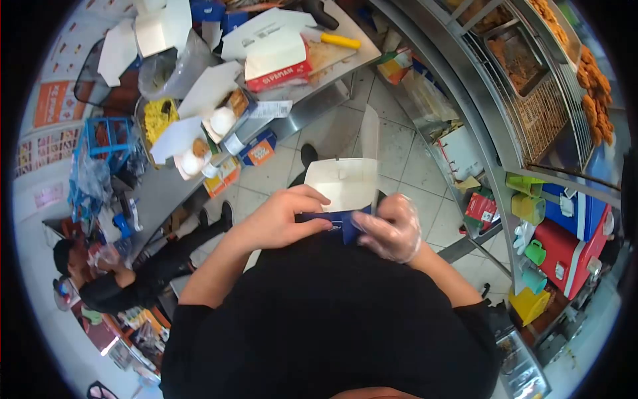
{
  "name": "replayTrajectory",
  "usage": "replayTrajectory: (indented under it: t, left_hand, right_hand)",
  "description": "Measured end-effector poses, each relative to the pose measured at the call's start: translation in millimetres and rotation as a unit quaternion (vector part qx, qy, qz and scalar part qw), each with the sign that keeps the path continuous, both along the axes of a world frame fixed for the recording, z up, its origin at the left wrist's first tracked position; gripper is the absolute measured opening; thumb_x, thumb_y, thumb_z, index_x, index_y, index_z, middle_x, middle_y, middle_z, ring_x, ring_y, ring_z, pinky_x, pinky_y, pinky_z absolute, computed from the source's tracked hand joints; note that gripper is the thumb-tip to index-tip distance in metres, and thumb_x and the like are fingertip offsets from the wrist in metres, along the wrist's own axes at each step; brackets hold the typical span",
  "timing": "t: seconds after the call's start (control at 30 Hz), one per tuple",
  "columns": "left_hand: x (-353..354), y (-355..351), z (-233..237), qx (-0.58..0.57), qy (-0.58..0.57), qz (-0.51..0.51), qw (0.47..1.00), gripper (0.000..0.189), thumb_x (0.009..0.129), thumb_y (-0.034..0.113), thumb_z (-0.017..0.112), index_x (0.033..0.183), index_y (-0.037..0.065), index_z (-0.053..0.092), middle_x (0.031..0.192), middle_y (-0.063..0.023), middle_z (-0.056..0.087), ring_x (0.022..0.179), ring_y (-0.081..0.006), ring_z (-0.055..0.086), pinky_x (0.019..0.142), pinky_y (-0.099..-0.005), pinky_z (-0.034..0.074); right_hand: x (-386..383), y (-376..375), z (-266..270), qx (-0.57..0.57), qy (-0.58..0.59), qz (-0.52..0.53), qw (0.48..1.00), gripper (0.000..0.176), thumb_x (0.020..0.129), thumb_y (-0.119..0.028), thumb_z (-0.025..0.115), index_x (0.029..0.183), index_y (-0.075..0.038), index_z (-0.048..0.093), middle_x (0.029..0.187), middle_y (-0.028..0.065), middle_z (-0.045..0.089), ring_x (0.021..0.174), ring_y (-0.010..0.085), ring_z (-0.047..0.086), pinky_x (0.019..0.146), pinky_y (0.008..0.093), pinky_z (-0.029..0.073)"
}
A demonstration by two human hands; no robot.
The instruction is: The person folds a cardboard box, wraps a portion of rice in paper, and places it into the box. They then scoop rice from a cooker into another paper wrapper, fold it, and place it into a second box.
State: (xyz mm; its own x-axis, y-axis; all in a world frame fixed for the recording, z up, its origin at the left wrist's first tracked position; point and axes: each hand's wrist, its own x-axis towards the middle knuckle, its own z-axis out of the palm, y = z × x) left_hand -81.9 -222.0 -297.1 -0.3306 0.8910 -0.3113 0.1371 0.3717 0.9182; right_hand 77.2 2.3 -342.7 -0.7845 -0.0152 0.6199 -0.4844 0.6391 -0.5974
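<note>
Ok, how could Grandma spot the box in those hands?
Find the big black shirt at the bottom. Just above it, between a bare left hand and a plastic-gloved right hand, is an open box, white inside with a blue front. Unlike the boxes on the table, it's held in mid-air.

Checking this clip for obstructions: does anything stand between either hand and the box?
Only a clear glove on the right hand; nothing else visible stands in the way. The left hand grips the box directly.
</note>
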Motion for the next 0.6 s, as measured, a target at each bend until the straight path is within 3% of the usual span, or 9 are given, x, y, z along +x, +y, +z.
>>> replayTrajectory:
  t: [0.1, 0.13, 0.23, 0.27, 0.33, 0.43, 0.5, 0.57, 0.6]
  left_hand:
    - [-3, 11, 2, -0.008, 0.000, -0.046, 0.999, 0.019, 0.090, 0.019, 0.074, 0.093, 0.000, 0.073, 0.101, -0.0144, 0.070, 0.096, -0.0236, 0.067, 0.082, -0.0347, 0.051]
    - [-3, 11, 0, -0.006, 0.006, -0.039, 0.999, 0.019, 0.090, 0.019, 0.074, 0.093, 0.000, 0.073, 0.101, -0.0144, 0.070, 0.096, -0.0236, 0.067, 0.082, -0.0347, 0.051]
    - [-14, 0, -10, -0.088, -0.040, 0.003, 0.995, 0.026, 0.094, 0.024, 0.071, 0.093, -0.002, 0.071, 0.079, -0.0095, 0.067, 0.074, -0.0109, 0.060, 0.068, -0.0307, 0.049]
    - [-20, -2, -3, -0.104, -0.068, 0.021, 0.992, 0.026, 0.093, 0.024, 0.072, 0.094, -0.002, 0.071, 0.077, -0.0087, 0.067, 0.073, -0.0090, 0.057, 0.067, -0.0297, 0.048]
    - [-26, -15, -19, -0.092, -0.063, 0.024, 0.994, 0.027, 0.093, 0.025, 0.072, 0.095, -0.002, 0.071, 0.080, -0.0101, 0.068, 0.075, -0.0105, 0.059, 0.069, -0.0313, 0.049]
    - [-41, -31, -8, -0.052, 0.004, 0.022, 0.998, 0.029, 0.091, 0.026, 0.074, 0.097, -0.003, 0.071, 0.090, -0.0148, 0.070, 0.085, -0.0251, 0.067, 0.077, -0.0354, 0.051]
    - [-62, -44, -1, -0.064, 0.031, 0.019, 0.997, 0.028, 0.090, 0.024, 0.075, 0.097, -0.003, 0.071, 0.093, -0.0150, 0.071, 0.087, -0.0268, 0.067, 0.079, -0.0356, 0.052]
    - [-84, -57, 22, 0.138, 0.084, 0.111, 0.981, 0.022, 0.088, 0.020, 0.076, 0.093, 0.000, 0.071, 0.091, -0.0140, 0.070, 0.086, -0.0274, 0.068, 0.078, -0.0364, 0.052]
    - [-103, -70, 38, 0.165, 0.126, 0.151, 0.967, 0.015, 0.084, 0.010, 0.079, 0.094, 0.001, 0.071, 0.097, -0.0120, 0.071, 0.091, -0.0272, 0.068, 0.081, -0.0369, 0.052]
  right_hand:
    - [-27, -8, 16, -0.006, -0.196, 0.007, 0.981, 0.030, 0.077, -0.022, 0.082, 0.105, -0.014, 0.074, 0.078, 0.0089, 0.055, 0.073, 0.0294, 0.055, 0.066, 0.0422, 0.046]
    - [-30, -9, 16, -0.001, -0.190, 0.013, 0.982, 0.030, 0.077, -0.022, 0.082, 0.105, -0.014, 0.074, 0.078, 0.0089, 0.055, 0.073, 0.0294, 0.055, 0.066, 0.0422, 0.046]
    - [-52, -25, 0, 0.009, -0.211, -0.192, 0.958, 0.017, 0.078, -0.017, 0.082, 0.090, -0.010, 0.072, 0.078, 0.0132, 0.058, 0.073, 0.0326, 0.057, 0.066, 0.0462, 0.046]
    - [-60, -30, -2, 0.009, -0.193, -0.179, 0.965, 0.017, 0.078, -0.017, 0.082, 0.090, -0.010, 0.072, 0.078, 0.0132, 0.058, 0.073, 0.0326, 0.057, 0.066, 0.0462, 0.046]
    - [-71, -37, 0, -0.028, -0.186, -0.102, 0.977, 0.016, 0.079, -0.015, 0.081, 0.092, -0.011, 0.074, 0.076, 0.0119, 0.056, 0.072, 0.0310, 0.056, 0.065, 0.0436, 0.045]
    - [-85, -53, 7, -0.001, -0.142, 0.016, 0.990, 0.031, 0.079, -0.013, 0.081, 0.109, -0.012, 0.074, 0.074, 0.0074, 0.052, 0.072, 0.0277, 0.053, 0.064, 0.0406, 0.043]
    - [-100, -51, 22, 0.017, -0.101, 0.000, 0.995, 0.032, 0.079, -0.010, 0.078, 0.111, -0.011, 0.073, 0.075, 0.0075, 0.051, 0.072, 0.0277, 0.053, 0.064, 0.0406, 0.043]
    - [-111, -54, 30, 0.032, -0.063, -0.017, 0.997, 0.034, 0.080, -0.007, 0.075, 0.113, -0.011, 0.071, 0.075, 0.0077, 0.051, 0.073, 0.0276, 0.053, 0.064, 0.0405, 0.043]
    - [-114, -56, 32, 0.012, 0.006, -0.067, 0.998, 0.033, 0.079, -0.005, 0.072, 0.112, -0.009, 0.070, 0.076, 0.0085, 0.051, 0.072, 0.0276, 0.053, 0.063, 0.0402, 0.043]
